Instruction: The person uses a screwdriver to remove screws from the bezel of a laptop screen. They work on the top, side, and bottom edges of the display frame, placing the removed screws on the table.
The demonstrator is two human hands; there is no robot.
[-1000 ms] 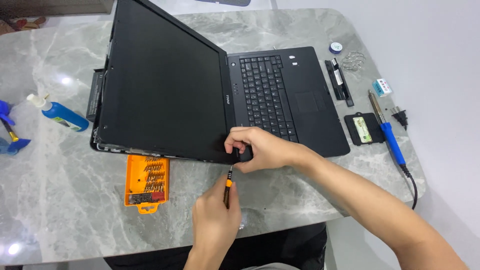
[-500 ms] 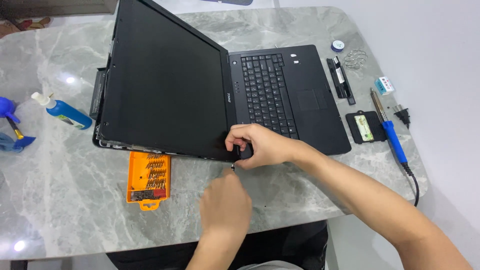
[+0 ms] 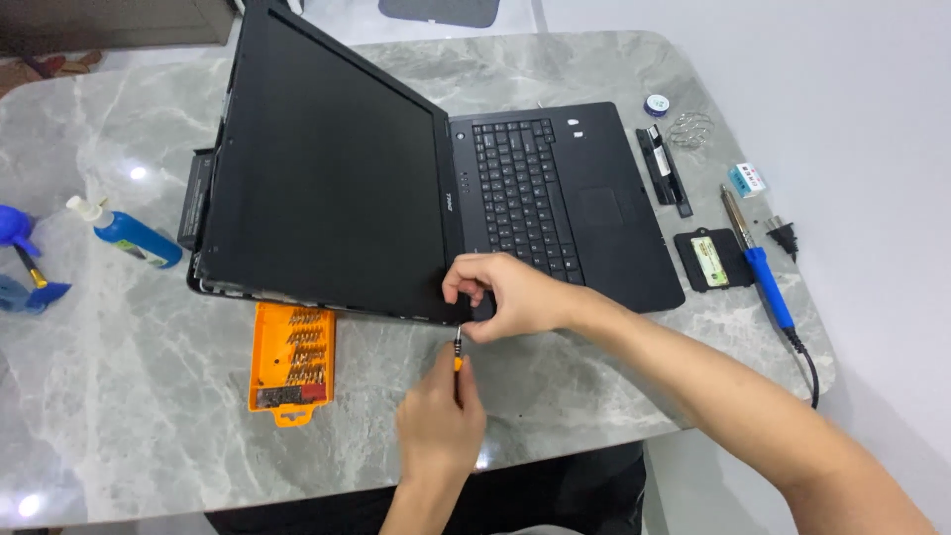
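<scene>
A black laptop (image 3: 327,188) lies open on the grey marble table (image 3: 129,416), its dark screen tilted toward the left and its keyboard (image 3: 520,193) to the right. My right hand (image 3: 505,294) pinches the near corner of the laptop by the hinge. Just below it, my left hand (image 3: 441,411) grips a small screwdriver (image 3: 457,349) with an orange band, its tip pointing up at that same corner.
An orange case of screwdriver bits (image 3: 290,361) lies near the front edge. At the left are a blue bottle (image 3: 129,235) and blue tools (image 3: 25,267). At the right lie a blue-handled soldering iron (image 3: 761,263), a black cover plate (image 3: 711,260), a black strip (image 3: 664,170), and small parts.
My left hand has risen toward the laptop corner, bringing the screwdriver tip up to it. My right hand stays on the corner. The view has shifted slightly.
</scene>
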